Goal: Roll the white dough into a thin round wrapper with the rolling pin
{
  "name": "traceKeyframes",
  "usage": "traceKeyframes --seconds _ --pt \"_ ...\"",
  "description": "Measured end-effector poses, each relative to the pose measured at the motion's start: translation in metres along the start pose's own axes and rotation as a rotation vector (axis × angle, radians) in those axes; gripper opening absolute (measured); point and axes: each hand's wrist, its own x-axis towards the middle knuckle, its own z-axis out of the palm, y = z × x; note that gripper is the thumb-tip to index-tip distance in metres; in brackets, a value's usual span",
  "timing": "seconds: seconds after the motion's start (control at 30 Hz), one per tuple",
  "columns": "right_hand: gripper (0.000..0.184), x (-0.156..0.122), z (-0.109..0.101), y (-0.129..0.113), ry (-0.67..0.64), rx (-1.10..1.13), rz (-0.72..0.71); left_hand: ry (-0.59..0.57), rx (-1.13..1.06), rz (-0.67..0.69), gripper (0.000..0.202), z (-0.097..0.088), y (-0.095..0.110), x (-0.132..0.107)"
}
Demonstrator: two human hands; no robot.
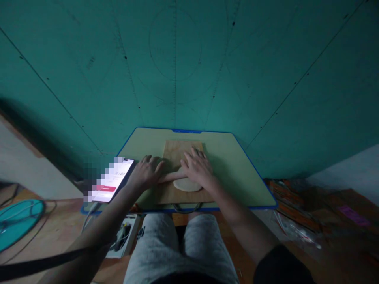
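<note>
A thin wooden rolling pin (171,176) lies slantwise across a flat, round piece of pale dough (187,185) on a wooden board (174,149). My left hand (146,170) is closed over the pin's left end, its thumb stretched along the pin. My right hand (196,165) lies over the pin's other end and the dough's upper right part, with its fingers spread forward. The pin's ends are hidden beneath my hands. Part of the dough is covered by my right hand and wrist.
Beneath the board is a pale folding table (233,173) with a blue rim. A lit phone (111,183), partly pixelated, is propped left of my left hand. A green wall (189,86) stands behind the table. A box with cables (124,236) sits below, left of my legs.
</note>
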Motion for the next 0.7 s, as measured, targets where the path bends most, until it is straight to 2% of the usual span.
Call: traceKeyframes --seconds 0.13,0.23,0.33,0.43,0.6,0.7 --pt "0.051 -0.054 -0.002 -0.002 0.039 -0.007 -0.080 0.085 -0.015 0.001 0.034 0.000 0.037 -0.041" --pt "0.057 -0.101 -0.001 -0.001 0.067 0.030 -0.121 0.167 0.016 -0.072 0.053 -0.001 0.065 -0.072" --pt "0.059 -0.117 0.000 0.004 0.058 0.046 -0.132 0.191 0.075 -0.060 0.063 -0.002 0.073 -0.076" --pt "0.056 -0.089 0.001 0.010 0.027 0.019 -0.122 0.137 0.108 -0.089 0.063 -0.004 0.061 -0.049" --pt "0.044 -0.004 -0.001 0.016 0.032 0.056 0.007 -0.019 0.118 -0.179 0.054 -0.013 0.034 0.019" --pt "0.040 0.013 -0.002 0.015 0.032 0.074 0.066 -0.053 0.138 -0.271 0.055 -0.017 0.029 0.030"
